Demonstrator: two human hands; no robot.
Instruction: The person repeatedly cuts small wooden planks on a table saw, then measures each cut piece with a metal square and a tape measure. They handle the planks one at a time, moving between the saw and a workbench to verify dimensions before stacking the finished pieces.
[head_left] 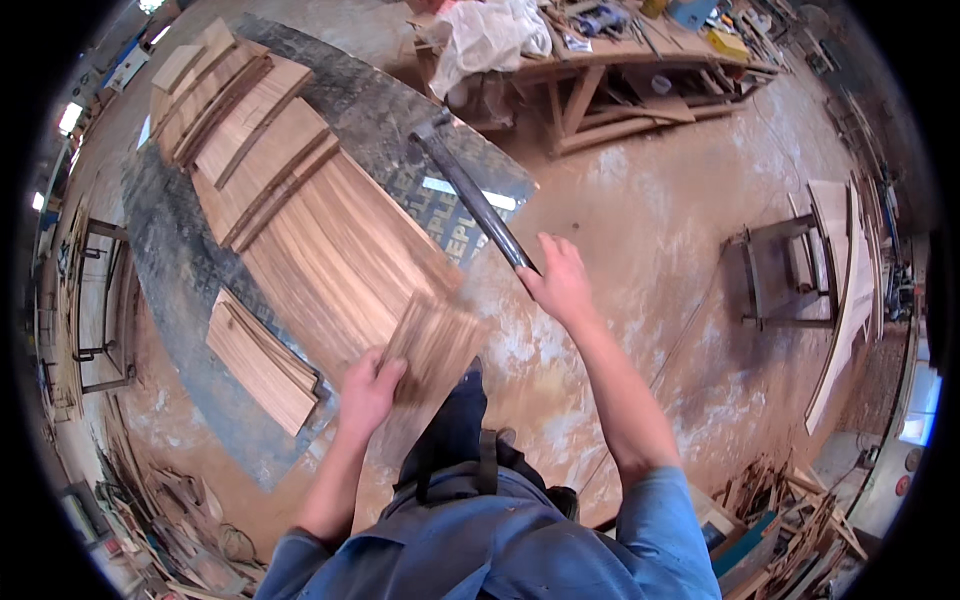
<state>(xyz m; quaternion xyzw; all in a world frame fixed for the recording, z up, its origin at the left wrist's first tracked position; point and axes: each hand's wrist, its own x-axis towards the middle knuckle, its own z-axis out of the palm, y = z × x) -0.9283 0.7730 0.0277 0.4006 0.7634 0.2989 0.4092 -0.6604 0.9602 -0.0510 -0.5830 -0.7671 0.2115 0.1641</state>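
The left hand is nearer the short striped board [440, 335] by the bench's [350, 80] near edge, the left hand [370, 390] clamping its left side, thumb on top and other fingers hidden, its long axis slanting down-left toward the person. From the right hand [562, 285], a dark hammer [478, 208] runs up-left past the bench's right corner; those fingers are half-spread at its handle end, their grip unclear.

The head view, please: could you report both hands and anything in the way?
Left hand gripping short board. Right hand holding hammer near handle end. Shorter pieces covering far part of long boards.
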